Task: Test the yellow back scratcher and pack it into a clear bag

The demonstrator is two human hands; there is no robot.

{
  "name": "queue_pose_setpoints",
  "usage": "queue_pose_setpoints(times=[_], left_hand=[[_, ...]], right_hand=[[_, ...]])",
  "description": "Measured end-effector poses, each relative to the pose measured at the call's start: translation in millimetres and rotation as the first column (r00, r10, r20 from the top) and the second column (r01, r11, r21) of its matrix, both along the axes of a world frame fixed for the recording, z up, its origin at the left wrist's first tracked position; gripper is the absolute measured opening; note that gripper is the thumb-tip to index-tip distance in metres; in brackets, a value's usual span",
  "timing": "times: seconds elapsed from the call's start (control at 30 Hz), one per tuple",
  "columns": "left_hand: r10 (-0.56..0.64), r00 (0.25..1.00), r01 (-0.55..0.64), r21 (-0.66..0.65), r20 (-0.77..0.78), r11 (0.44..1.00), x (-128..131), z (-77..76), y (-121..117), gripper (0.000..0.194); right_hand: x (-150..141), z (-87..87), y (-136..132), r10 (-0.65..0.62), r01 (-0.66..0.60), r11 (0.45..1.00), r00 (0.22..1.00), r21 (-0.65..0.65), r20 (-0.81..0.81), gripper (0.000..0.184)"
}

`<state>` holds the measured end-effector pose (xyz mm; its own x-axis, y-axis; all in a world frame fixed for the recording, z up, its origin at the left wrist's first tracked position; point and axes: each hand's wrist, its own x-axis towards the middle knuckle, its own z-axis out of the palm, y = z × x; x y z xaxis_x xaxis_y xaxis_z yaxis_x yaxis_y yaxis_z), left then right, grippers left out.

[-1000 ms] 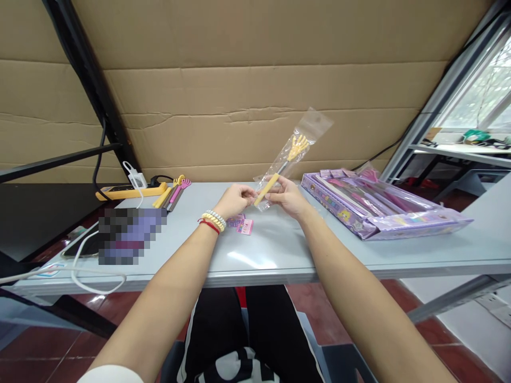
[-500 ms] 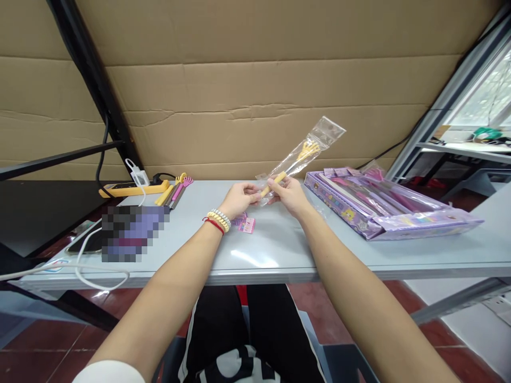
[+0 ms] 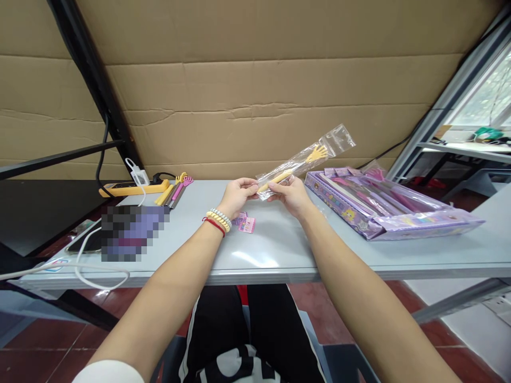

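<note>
A yellow back scratcher with a hand-shaped end (image 3: pixel 317 153) lies inside a clear plastic bag (image 3: pixel 339 139), slanting up to the right above the table. My left hand (image 3: pixel 236 198) pinches the bag's lower left end by the tip of the handle. On the lower edge of the bag, around the handle, the fingers and thumb of my right hand (image 3: pixel 293 197) are closed. Small pink printed cards (image 3: pixel 246 224) lie on the table just below my left hand.
To the right stands a purple display box (image 3: pixel 359 226) with several bagged items. Several yellow and pink back scratchers (image 3: pixel 174 190) lie at the left, near a yellow power strip (image 3: pixel 136 189), a white cable (image 3: pixel 82 260) and a pixelated item (image 3: pixel 133 234). Cardboard (image 3: pixel 255 85) walls the back.
The bag with the back scratcher has tilted lower, its top end moving right and down. The scratcher's yellow handle shows more of its length. Both hands have barely moved.
</note>
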<state>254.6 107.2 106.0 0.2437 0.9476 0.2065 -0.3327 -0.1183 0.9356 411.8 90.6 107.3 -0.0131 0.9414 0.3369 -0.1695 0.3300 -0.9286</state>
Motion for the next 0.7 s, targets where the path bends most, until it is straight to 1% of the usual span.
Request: queue_pose_setpoints(times=[0.13, 0.2, 0.3, 0.37, 0.43, 0.5, 0.6, 0.7], left_hand=[[-0.023, 1.0, 0.024, 0.012, -0.015, 1.0, -1, 0.0, -1, 0.021], [-0.032, 0.999, 0.034, 0.054, -0.04, 0.998, -1, -0.9, -1, 0.026], [-0.059, 0.984, 0.085, 0.153, -0.166, 0.985, -1, -3.7, -1, 0.031], [-0.047, 0.963, 0.099, 0.186, -0.264, 0.978, 0, -5.5, -1, 0.03], [-0.026, 0.95, 0.087, 0.182, -0.311, 0.979, 0, -6.3, -2, 0.028], [-0.035, 0.947, 0.09, 0.16, -0.32, 0.983, -1, -5.4, -3, 0.028], [-0.112, 0.94, 0.155, 0.111, -0.323, 0.982, -4, -0.8, -5, 0.031], [-0.221, 0.917, 0.261, 0.083, -0.333, 0.962, -11, 5.1, -3, 0.032]], right_hand=[[0, -0.3, 1, 0.009, -0.008, 1.0, 1.0, 0.03, -0.027, 0.052], [0, -0.6, 2, 0.009, -0.008, 0.999, 0.999, 0.034, -0.034, 0.055], [1, -1.6, 2, 0.005, -0.004, 1.0, 1.0, 0.018, -0.019, 0.058], [1, -2.9, 2, -0.004, 0.003, 1.0, 1.0, 0.009, 0.008, 0.058], [1, -4.3, 1, -0.014, 0.014, 1.0, 0.999, 0.017, 0.041, 0.06], [0, -5.3, 1, -0.025, 0.023, 0.999, 0.997, 0.034, 0.075, 0.061], [0, -5.4, 3, -0.039, 0.035, 0.999, 0.994, 0.036, 0.099, 0.059], [2, -4.1, 4, -0.051, 0.049, 0.998, 0.995, 0.029, 0.083, 0.056]])
